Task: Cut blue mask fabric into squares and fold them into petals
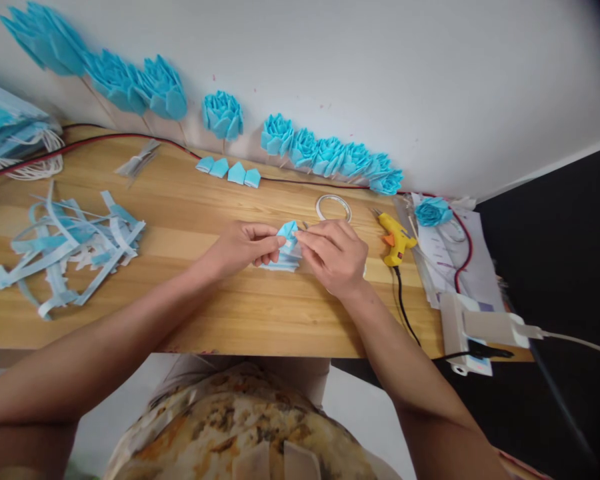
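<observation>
Between my two hands is a small folded blue piece of fabric [289, 230] with a pointed top. My left hand [250, 248] pinches its left side between thumb and fingers. On its right edge, the fingers of my right hand [333, 253] are closed together. Below them on the table lies a stack of light blue and white pieces [281, 262], partly covered by my hands. Farther back, several folded pointed blue pieces [237, 173] lie in a row. A roll of tape [333, 209] lies just behind my right hand.
Blue fabric flowers [329, 157] on stems lean along the wall. Cut strips [80, 247] lie heaped at left, near a bundle of masks [10, 127]. At right are a yellow glue gun [397, 239], a single flower [433, 211], papers [467, 260] and a white power strip [457, 333] with cables.
</observation>
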`<state>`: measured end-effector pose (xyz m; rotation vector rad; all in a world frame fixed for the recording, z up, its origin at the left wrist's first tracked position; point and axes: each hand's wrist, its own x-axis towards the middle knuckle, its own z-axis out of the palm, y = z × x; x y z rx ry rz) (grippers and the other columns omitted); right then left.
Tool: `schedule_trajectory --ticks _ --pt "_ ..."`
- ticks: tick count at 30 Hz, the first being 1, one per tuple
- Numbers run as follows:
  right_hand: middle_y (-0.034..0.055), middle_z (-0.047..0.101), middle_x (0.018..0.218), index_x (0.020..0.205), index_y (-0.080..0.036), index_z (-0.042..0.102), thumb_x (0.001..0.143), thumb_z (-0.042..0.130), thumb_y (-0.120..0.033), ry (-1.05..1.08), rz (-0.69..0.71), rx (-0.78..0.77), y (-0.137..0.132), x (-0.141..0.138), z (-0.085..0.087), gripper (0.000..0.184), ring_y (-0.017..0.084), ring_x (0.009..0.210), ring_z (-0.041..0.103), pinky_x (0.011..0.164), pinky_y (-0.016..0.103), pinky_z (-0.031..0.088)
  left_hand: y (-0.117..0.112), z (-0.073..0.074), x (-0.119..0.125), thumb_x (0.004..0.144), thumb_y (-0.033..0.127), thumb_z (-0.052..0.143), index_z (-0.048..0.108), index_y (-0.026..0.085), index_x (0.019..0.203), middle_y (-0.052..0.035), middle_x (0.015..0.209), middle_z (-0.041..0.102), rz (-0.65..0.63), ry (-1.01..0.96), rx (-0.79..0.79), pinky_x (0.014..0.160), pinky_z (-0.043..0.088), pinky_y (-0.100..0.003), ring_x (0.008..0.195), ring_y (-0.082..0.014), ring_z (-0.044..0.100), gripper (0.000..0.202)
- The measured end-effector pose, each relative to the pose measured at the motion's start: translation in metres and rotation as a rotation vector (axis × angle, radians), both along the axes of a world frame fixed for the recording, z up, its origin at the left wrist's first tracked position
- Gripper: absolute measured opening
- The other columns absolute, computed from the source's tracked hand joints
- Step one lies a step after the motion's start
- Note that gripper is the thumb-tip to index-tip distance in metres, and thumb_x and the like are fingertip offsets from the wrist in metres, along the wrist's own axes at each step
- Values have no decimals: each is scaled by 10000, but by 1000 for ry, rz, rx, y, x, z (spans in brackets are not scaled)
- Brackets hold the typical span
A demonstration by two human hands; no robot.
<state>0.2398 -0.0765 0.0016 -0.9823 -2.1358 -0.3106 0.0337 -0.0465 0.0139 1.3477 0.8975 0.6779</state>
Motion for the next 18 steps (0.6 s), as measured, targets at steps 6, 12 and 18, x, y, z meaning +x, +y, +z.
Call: schedule_trajectory --ticks 6,12,18 --pt "18 738 927 1051 -297 711 911 578 -139 0 21 -44 0 -1 1 249 181 838 641 717 347 504 2 -6 -1 787 380 688 638 160 619 14 563 579 19 -61 -70 479 358 -195 498 -65 466 281" --pt "22 737 926 1046 -287 715 915 579 -147 -17 30 -49 2 -1 1 235 176 842 635 716 335 498 2 -13 -1 779 384 716 647 157 619 9 567 576 28 -128 -151 501 367 -188 519 -62 476 286" --pt "41 730 944 1046 -242 722 898 563 -148 -46 73 -86 1 -2 5 236 185 855 635 743 347 508 3 -16 0 729 373 757 654 157 634 4 600 602 42 -182 -239 498 367 -180 518 -55 478 257"
